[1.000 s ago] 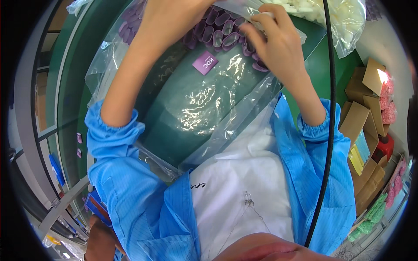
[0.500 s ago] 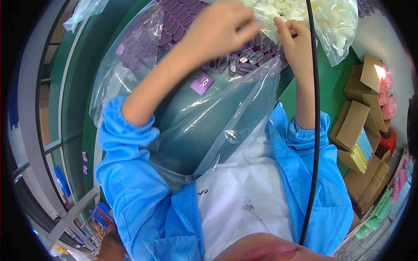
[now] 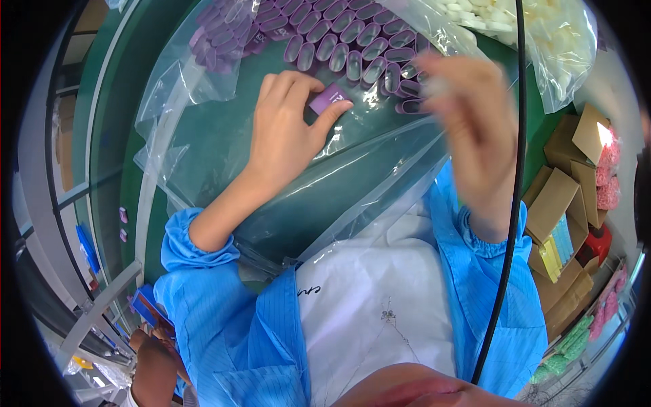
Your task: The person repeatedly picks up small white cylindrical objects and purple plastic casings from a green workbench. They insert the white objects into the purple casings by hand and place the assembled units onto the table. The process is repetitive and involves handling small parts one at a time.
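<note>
On the clear bag (image 3: 203, 136), left hand (image 3: 285, 129) now pinches a purple tag (image 3: 330, 98); right hand (image 3: 468, 115) has lifted, blurred, grip unclear.

The person wears a bright blue coat (image 3: 224, 325) with elastic-gathered cuffs (image 3: 193, 244) over a white shirt (image 3: 373, 305).

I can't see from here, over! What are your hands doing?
Left hand fingers pinch purple tag on clear bag. Right hand raised, blurred. Purple caps beyond.

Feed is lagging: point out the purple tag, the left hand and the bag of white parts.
purple tag (image 3: 329, 97), head view, its flat face.
left hand (image 3: 285, 136), head view, back of the hand.
bag of white parts (image 3: 563, 41), head view, clear plastic wall.
</note>
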`<state>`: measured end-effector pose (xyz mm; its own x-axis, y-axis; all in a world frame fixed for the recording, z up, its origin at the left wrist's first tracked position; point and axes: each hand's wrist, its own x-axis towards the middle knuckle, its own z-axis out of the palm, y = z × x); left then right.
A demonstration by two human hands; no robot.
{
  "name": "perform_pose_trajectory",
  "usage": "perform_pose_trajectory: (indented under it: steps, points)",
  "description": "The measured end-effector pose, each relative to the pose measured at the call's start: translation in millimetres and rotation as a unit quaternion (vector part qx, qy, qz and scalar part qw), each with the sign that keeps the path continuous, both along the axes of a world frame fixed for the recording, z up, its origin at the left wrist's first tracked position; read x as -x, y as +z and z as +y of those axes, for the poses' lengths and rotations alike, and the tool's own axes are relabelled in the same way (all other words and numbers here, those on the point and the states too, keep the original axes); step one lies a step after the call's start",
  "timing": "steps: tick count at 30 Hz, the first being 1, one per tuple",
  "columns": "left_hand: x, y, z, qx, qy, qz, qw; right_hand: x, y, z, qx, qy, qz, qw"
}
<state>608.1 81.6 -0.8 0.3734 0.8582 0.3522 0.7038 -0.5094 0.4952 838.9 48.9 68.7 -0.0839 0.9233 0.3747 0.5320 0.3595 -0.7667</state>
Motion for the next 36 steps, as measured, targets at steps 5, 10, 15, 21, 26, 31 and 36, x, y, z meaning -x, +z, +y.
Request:
perform_pose_trajectory:
  steps: [5, 10, 15, 21, 26, 31, 36]
  points:
    - [7.2, -1.2, -7.6, 0.058, -0.01, -0.022, 0.998, 32.4, -53.6, -26.6, 0.041, 0.158, 0.007, 0.986]
    - [34.0, 5.9, -31.1, 0.141, -0.022, -0.067, 0.988, 26.2, -71.0, -41.3, 0.084, 0.133, 0.014, 0.987]
    - [44.3, -12.6, -42.9, 0.227, -0.019, -0.301, 0.926, 45.5, -63.0, -30.2, 0.024, 0.127, 0.015, 0.991]
    - [49.5, -20.0, -43.8, 0.132, -0.061, -0.226, 0.963, 49.5, -66.9, -22.3, -0.081, 0.162, -0.197, 0.963]
    - [47.4, -22.3, -44.5, 0.118, -0.073, -0.217, 0.966, 51.4, -61.0, -11.6, -0.107, 0.178, -0.264, 0.942]
    - [44.9, -25.4, -46.1, 0.11, -0.067, -0.221, 0.967, 48.0, -61.6, -2.4, -0.06, 0.198, -0.159, 0.965]
    - [46.7, -27.2, -46.6, 0.11, -0.069, -0.226, 0.965, 70.6, -47.6, 2.3, -0.087, 0.276, -0.082, 0.954]
